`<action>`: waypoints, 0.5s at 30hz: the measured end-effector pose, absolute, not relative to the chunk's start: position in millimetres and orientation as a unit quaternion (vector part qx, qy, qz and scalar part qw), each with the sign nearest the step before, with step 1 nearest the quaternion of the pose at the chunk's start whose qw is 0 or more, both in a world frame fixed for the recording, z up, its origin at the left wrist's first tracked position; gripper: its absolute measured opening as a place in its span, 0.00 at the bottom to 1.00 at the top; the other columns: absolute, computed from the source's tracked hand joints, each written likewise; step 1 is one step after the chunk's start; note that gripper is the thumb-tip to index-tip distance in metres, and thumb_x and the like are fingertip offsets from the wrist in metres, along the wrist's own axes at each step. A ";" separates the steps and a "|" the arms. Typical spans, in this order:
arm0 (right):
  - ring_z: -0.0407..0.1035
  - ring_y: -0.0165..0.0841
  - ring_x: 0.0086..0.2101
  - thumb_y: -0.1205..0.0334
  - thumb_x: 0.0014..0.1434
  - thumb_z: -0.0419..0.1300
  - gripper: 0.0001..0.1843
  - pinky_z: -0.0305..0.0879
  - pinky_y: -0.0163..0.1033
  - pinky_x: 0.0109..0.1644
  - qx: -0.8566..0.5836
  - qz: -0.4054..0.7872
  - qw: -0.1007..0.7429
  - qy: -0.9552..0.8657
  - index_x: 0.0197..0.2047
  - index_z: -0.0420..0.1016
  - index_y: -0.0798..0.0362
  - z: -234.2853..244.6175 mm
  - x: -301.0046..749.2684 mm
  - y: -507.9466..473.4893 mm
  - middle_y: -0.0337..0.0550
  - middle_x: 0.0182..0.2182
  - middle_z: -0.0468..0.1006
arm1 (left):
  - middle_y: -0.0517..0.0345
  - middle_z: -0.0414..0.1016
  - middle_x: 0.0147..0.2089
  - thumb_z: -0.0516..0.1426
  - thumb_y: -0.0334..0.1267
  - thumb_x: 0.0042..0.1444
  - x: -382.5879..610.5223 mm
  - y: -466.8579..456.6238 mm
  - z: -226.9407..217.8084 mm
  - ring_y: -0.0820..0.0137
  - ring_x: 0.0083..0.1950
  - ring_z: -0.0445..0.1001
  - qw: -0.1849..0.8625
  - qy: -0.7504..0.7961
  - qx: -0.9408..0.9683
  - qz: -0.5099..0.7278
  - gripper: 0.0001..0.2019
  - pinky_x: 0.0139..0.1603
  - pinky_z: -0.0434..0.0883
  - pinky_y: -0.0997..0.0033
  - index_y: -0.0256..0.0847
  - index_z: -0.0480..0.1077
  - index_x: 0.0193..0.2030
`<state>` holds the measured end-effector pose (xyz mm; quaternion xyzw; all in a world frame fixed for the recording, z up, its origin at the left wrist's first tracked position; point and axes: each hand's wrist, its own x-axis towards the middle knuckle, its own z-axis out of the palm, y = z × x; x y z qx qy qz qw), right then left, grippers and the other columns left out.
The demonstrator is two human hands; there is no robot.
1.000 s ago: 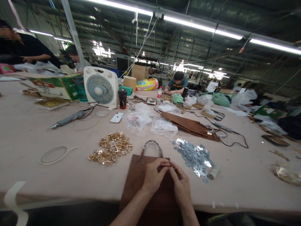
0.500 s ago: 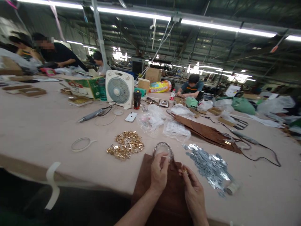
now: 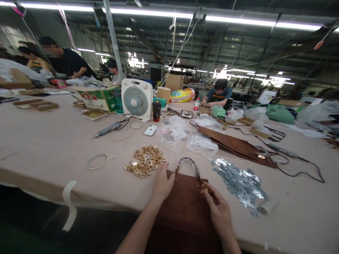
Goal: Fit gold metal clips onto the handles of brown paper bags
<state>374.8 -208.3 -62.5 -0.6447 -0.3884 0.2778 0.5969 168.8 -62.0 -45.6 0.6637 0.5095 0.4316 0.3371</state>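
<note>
1. Bag [image 3: 185, 208], brown, lies at the near edge of the table [image 3: 299, 215], its handle [image 3: 188, 158] arching away from the person.
2. The two hands are apart, one at each side of the bag's upper part.
3. The right hand [image 3: 219, 209] pinches a small gold bit [image 3: 206, 189] between thumb and fingertips, over the bag's upper right corner.
4. The left hand [image 3: 162, 183] grips nothing visible; its thumb stands away from the fingers, by the bag's upper left corner. Its fingertips are at the right edge of the gold pile [image 3: 145, 160]; whether they touch it, I cannot tell.
5. Right of the bag, a silver pile [image 3: 239, 181] of flat plates spreads out.
6. Left of the gold pile lies a pale ring [image 3: 97, 161]; beyond it, a grey tool [image 3: 108, 129] with a cord.
7. Farther back are a phone [image 3: 150, 130], a fan [image 3: 136, 100] and a dark bottle [image 3: 156, 111].
8. Across the table, a co-worker [image 3: 217, 94] bends forward.
</note>
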 end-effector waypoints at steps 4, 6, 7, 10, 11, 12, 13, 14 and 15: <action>0.76 0.45 0.54 0.43 0.60 0.69 0.27 0.73 0.48 0.60 -0.618 0.295 0.613 -0.394 0.57 0.79 0.49 -59.9 370.1 -204.9 0.50 0.54 0.82 | 0.33 0.72 0.66 0.68 0.38 0.50 165.5 -45.8 -39.9 0.45 0.67 0.72 0.432 0.513 0.620 0.407 0.32 0.70 0.64 0.49 0.34 0.71 0.63; 0.77 0.45 0.53 0.43 0.60 0.69 0.26 0.74 0.49 0.60 -0.615 0.298 0.612 -0.397 0.55 0.79 0.50 -59.4 369.6 -204.2 0.50 0.52 0.83 | 0.34 0.76 0.62 0.72 0.38 0.45 167.7 -43.3 -33.8 0.46 0.63 0.75 0.502 0.507 0.560 0.421 0.32 0.68 0.66 0.50 0.34 0.74 0.58; 0.78 0.45 0.52 0.43 0.60 0.69 0.25 0.74 0.49 0.60 -0.618 0.297 0.609 -0.400 0.54 0.79 0.50 -59.3 369.7 -204.2 0.50 0.52 0.83 | 0.36 0.79 0.59 0.73 0.39 0.44 169.0 -43.5 -30.6 0.47 0.61 0.77 0.553 0.486 0.526 0.425 0.30 0.67 0.68 0.51 0.34 0.75 0.55; 0.77 0.46 0.53 0.43 0.62 0.68 0.24 0.73 0.50 0.60 -0.632 0.280 0.592 -0.413 0.55 0.80 0.49 -59.3 371.4 -204.2 0.50 0.53 0.82 | 0.41 0.84 0.51 0.72 0.43 0.51 171.4 -48.4 -23.6 0.51 0.55 0.82 0.754 0.351 0.415 0.369 0.25 0.62 0.74 0.53 0.36 0.77 0.53; 0.76 0.46 0.54 0.43 0.62 0.67 0.24 0.72 0.50 0.61 -0.637 0.269 0.587 -0.420 0.54 0.81 0.49 -59.2 372.0 -204.2 0.50 0.54 0.82 | 0.41 0.85 0.50 0.70 0.44 0.54 171.6 -50.2 -22.5 0.51 0.54 0.83 0.816 0.302 0.371 0.323 0.23 0.60 0.75 0.52 0.35 0.77 0.54; 0.76 0.46 0.54 0.44 0.63 0.67 0.23 0.72 0.51 0.62 -0.641 0.257 0.583 -0.427 0.54 0.81 0.48 -59.0 372.5 -204.1 0.49 0.54 0.82 | 0.41 0.85 0.48 0.68 0.45 0.56 171.7 -51.6 -22.2 0.50 0.52 0.83 0.865 0.263 0.327 0.275 0.23 0.59 0.76 0.51 0.34 0.77 0.54; 0.76 0.46 0.55 0.44 0.63 0.66 0.21 0.71 0.51 0.63 -0.644 0.244 0.581 -0.435 0.54 0.82 0.47 -58.6 372.9 -204.0 0.49 0.55 0.82 | 0.40 0.85 0.47 0.66 0.46 0.59 171.8 -52.4 -22.6 0.49 0.51 0.84 0.898 0.236 0.286 0.237 0.22 0.58 0.77 0.50 0.33 0.77 0.55; 0.75 0.46 0.55 0.45 0.64 0.66 0.20 0.70 0.50 0.63 -0.644 0.233 0.579 -0.442 0.53 0.83 0.47 -58.0 373.1 -203.6 0.48 0.55 0.82 | 0.39 0.85 0.46 0.64 0.46 0.61 172.0 -52.4 -23.5 0.49 0.51 0.84 0.918 0.219 0.253 0.213 0.22 0.59 0.77 0.50 0.31 0.77 0.55; 0.75 0.46 0.55 0.45 0.64 0.66 0.19 0.71 0.50 0.63 -0.643 0.224 0.578 -0.450 0.53 0.83 0.47 -57.3 373.0 -202.9 0.48 0.55 0.82 | 0.39 0.85 0.46 0.62 0.46 0.62 172.4 -51.8 -24.8 0.49 0.51 0.84 0.930 0.206 0.230 0.201 0.22 0.60 0.76 0.50 0.30 0.77 0.56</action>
